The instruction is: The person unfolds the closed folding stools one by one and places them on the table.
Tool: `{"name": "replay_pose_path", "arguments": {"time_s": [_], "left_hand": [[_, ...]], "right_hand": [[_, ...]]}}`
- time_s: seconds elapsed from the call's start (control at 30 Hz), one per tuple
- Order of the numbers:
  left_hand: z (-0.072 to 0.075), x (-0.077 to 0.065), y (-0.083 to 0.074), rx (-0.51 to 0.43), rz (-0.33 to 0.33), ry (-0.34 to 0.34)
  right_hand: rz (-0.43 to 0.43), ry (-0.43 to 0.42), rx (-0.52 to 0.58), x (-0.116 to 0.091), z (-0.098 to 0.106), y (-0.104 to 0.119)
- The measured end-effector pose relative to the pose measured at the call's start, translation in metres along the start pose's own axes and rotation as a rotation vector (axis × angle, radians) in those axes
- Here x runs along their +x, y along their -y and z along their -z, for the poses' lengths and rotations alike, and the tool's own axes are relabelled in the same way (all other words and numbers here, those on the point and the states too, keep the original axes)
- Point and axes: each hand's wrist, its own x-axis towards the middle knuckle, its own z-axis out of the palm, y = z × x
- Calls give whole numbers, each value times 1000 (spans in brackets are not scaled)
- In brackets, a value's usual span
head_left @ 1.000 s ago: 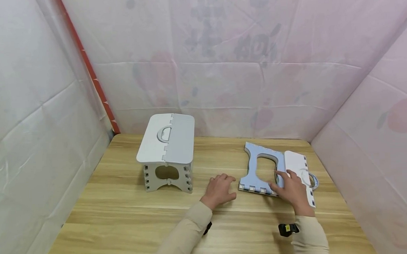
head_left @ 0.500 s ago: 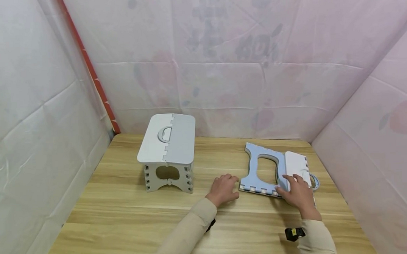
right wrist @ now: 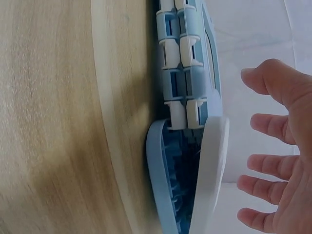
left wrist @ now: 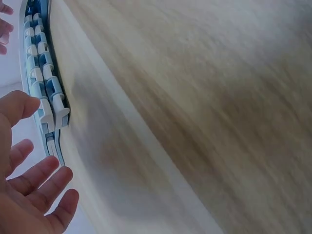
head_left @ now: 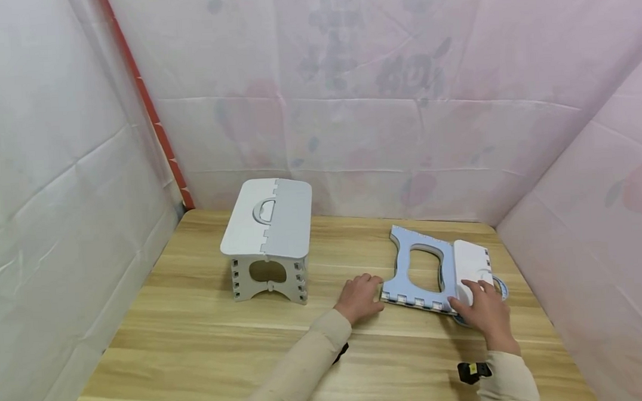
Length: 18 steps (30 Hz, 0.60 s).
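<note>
A folding step stool (head_left: 404, 268) lies folded flat at the right of the table, its blue leg frame to the left and its white top panel (head_left: 471, 257) to the right. My left hand (head_left: 359, 297) is beside the frame's near left corner, fingers loosely bent and holding nothing. In the left wrist view the thumb overlaps the hinged edge (left wrist: 46, 73). Over the white panel's near part hovers my right hand (head_left: 487, 313), hiding some of it. The right wrist view shows its fingers spread, apart from the white panel (right wrist: 210, 170), with the blue panel (right wrist: 161, 170) beneath.
A second folding stool (head_left: 268, 218), white and grey, stands unfolded on the left of the wooden table (head_left: 198, 349). A carry handle (head_left: 501, 288) sticks out at the flat stool's right. Pale sheet walls (head_left: 350, 133) enclose the table's back and sides.
My right hand has shifted right and slightly nearer, from the blue frame to over the white panel. My left hand has edged right towards the frame's corner. Both stools stay in place.
</note>
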Motion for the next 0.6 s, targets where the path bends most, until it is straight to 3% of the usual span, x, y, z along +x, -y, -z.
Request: {"name": "replay_pose_path", "arguments": {"time_s": [0.17,0.33,0.6], "left_hand": [[-4,3,-4,-23,-7,-15],[-4,4,-11,-55,10,25],[-6,8,-17,-23,66,70]], "right_hand": [[-26,-9,16,-2,1,-3],[-71,0,28,-5,1,-9],[-138,50,58,-11,2,-20]]}}
